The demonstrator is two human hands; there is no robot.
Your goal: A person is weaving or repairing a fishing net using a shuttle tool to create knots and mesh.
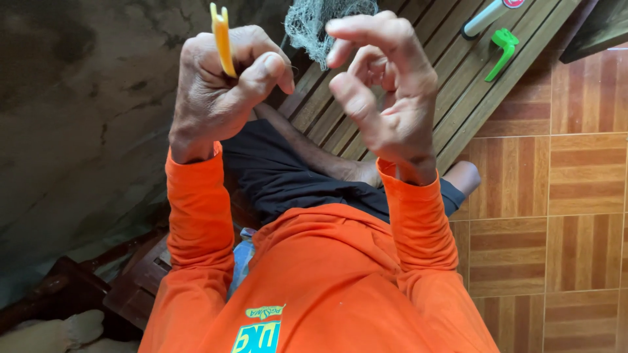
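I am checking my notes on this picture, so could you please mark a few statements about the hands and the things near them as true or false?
1. The left hand pinches a yellow tool. True.
2. The right hand holds the green tool. False: it lies apart on the slatted bench.
3. Grey netting hangs just above the hands. True.
4. The sleeves are blue. False: they are orange.
5. The floor is bare concrete. False: it is wood-pattern tile.
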